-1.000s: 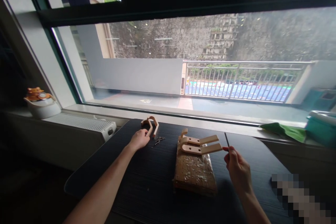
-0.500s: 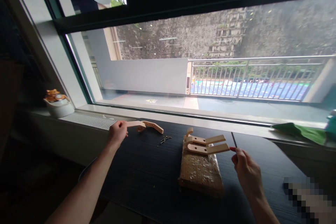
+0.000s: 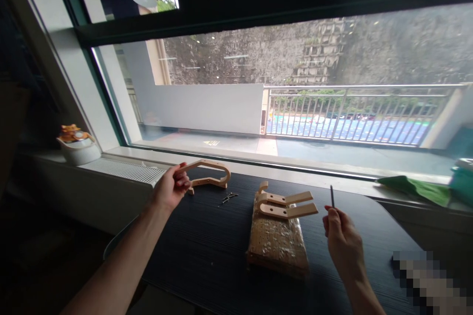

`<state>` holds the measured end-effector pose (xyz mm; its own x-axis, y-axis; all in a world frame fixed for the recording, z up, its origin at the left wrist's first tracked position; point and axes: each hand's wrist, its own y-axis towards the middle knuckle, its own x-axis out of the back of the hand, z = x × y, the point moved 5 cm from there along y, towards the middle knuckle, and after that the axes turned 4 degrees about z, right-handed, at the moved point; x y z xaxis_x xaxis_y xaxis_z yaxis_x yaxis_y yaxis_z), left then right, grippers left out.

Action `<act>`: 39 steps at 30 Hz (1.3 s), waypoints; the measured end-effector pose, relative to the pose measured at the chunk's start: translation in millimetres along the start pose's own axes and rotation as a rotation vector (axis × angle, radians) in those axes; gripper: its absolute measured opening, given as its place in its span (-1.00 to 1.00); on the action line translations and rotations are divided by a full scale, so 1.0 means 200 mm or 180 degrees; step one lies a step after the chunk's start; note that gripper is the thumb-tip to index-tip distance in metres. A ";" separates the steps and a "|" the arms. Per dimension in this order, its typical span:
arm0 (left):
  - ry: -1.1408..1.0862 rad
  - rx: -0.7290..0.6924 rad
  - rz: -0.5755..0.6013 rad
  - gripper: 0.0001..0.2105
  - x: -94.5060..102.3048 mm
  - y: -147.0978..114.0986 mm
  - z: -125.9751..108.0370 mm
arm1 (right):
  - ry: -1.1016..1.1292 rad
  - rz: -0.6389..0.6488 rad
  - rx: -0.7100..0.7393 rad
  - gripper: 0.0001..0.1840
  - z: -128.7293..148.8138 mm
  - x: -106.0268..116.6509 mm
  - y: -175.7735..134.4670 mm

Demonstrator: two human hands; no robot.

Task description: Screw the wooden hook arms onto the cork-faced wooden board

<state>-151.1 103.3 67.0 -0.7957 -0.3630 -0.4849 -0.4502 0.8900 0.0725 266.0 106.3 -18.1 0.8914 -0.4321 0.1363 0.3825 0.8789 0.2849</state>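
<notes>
By the window [image 3: 236, 10], a pot [image 3: 79, 153] holds an orange figurine [image 3: 70, 134]; left hand [image 3: 171, 189] clasps a wooden hook [image 3: 201, 163], right hand [image 3: 343, 236] a rod [image 3: 332, 197].

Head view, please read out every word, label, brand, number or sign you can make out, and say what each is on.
No text can be read.
Pale triangular mark on the floor outside: too small and blurred to tell whether it holds lettering.
Round patch on the orange figure: too small to tell.
Wooden hooks on the block, and the dark rod in the right hand: no writing visible.
</notes>
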 end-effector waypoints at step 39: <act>0.3007 -0.0762 0.2523 -0.65 -0.61 -0.58 0.44 | 0.1579 0.1596 -0.0194 -0.50 0.16 -0.15 -0.15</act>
<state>34.4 68.8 41.6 -0.8153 0.1041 0.5696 0.3003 0.9171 0.2621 220.7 86.8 0.0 0.9637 0.1579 -0.2154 -0.1031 0.9639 0.2453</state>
